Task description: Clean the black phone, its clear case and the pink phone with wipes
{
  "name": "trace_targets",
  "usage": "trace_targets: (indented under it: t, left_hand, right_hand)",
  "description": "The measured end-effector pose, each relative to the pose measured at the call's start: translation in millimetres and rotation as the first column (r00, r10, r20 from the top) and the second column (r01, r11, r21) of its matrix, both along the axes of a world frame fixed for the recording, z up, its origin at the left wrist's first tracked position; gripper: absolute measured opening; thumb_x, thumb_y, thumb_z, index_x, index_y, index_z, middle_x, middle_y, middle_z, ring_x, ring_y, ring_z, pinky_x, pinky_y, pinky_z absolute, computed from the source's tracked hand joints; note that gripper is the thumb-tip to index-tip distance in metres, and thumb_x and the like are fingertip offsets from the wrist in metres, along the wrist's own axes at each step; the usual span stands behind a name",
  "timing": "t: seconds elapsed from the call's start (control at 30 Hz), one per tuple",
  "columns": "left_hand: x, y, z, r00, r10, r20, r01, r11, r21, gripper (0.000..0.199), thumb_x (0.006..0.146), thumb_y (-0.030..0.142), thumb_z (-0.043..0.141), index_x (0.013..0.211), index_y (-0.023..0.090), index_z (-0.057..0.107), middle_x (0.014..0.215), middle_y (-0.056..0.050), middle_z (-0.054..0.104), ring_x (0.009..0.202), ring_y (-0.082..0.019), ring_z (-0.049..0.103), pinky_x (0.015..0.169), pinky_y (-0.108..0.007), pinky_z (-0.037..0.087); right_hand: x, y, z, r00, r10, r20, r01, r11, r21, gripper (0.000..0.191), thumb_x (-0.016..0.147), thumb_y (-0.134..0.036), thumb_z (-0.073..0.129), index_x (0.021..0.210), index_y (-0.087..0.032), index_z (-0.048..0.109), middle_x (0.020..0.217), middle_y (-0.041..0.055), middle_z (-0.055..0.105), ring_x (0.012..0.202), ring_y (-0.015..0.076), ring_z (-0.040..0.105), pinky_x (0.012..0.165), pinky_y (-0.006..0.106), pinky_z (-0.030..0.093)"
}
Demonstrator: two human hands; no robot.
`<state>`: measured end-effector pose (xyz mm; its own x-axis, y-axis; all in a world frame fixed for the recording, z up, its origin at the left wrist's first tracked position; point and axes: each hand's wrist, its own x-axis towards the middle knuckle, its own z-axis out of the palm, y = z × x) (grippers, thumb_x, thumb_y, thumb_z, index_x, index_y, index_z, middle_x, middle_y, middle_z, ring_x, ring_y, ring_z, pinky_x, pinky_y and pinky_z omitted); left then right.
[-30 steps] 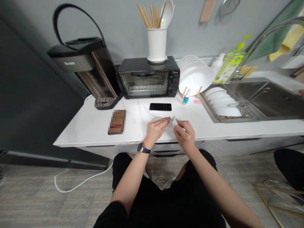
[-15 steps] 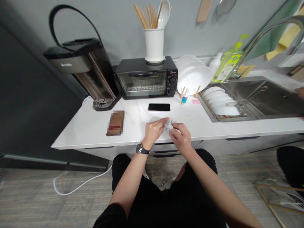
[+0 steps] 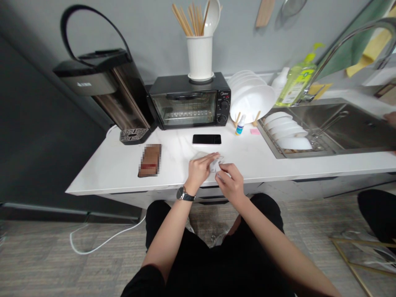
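Note:
Near the counter's front edge, a small crumpled whitish sheet [image 3: 214, 165], partly see-through like thin plastic, lies between my two hands. My left hand [image 3: 200, 168], with a dark watch at the wrist, has its fingers together and holds the sheet's left side against the counter. A pinch of thumb and fingers of my right hand [image 3: 230, 180] grips the sheet's right side. The fingers hide much of it, and its exact kind is unclear. Just behind the hands lies a black phone [image 3: 206, 139]. Farther right stand a small spray bottle [image 3: 240, 125] and a pink pad [image 3: 255, 131].
A blurred-out brown item [image 3: 150, 161] lies left on the white counter [image 3: 105, 173]. Behind are a drinks dispenser [image 3: 108, 90], a toaster oven [image 3: 188, 103] and racked plates [image 3: 253, 101]. Bowls [image 3: 287, 132] stand by the sink [image 3: 355, 128]. Another person's hand [image 3: 391, 119] shows far right.
My right hand has shifted slightly left and toward me, and the sheet's shape between the hands has changed a little. My left hand stays almost where it was.

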<state>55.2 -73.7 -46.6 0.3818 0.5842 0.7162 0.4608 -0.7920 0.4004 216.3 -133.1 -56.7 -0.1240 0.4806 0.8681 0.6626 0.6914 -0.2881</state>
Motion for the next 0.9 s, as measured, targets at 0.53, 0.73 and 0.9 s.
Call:
trace_targets:
  t: [0.53, 0.73, 0.9]
  left_hand:
    - [2.9, -0.9, 4.6, 1.000, 0.017, 0.013, -0.017, 1.000, 0.016, 0.032, 0.106, 0.016, 0.054, 0.129, 0.022, 0.075, 0.129, -0.005, 0.078, 0.118, -0.018, 0.077, 0.101, -0.033, 0.064]
    - [1.2, -0.4, 2.7, 1.000, 0.008, 0.011, -0.008, 1.000, 0.020, 0.043, 0.100, 0.004, 0.053, 0.134, 0.021, 0.073, 0.132, -0.005, 0.077, 0.119, -0.019, 0.076, 0.102, -0.034, 0.064]
    - [-0.6, -2.4, 4.6, 0.999, -0.021, 0.033, 0.022, 0.999, -0.025, 0.054, 0.091, -0.004, 0.054, 0.134, 0.022, 0.072, 0.134, -0.005, 0.076, 0.122, -0.019, 0.075, 0.105, -0.037, 0.064]
  right_hand:
    - [24.7, 19.3, 6.6, 0.992, -0.125, 0.018, 0.124, 0.991, 0.045, 0.019, 0.096, -0.006, 0.060, 0.093, -0.024, 0.067, 0.102, 0.0091, 0.071, 0.089, 0.0212, 0.064, 0.073, 0.038, 0.058]
    - [10.7, 10.8, 4.0, 0.995, -0.102, -0.019, 0.102, 0.995, 0.013, 0.019, 0.096, -0.008, 0.060, 0.095, -0.025, 0.068, 0.102, 0.0091, 0.070, 0.089, 0.0219, 0.065, 0.073, 0.039, 0.060]
    - [-1.2, -1.6, 4.1, 1.000, 0.014, 0.017, -0.015, 1.000, 0.010, 0.023, 0.095, -0.006, 0.059, 0.102, -0.026, 0.068, 0.103, 0.0089, 0.071, 0.093, 0.0230, 0.066, 0.075, 0.039, 0.059]
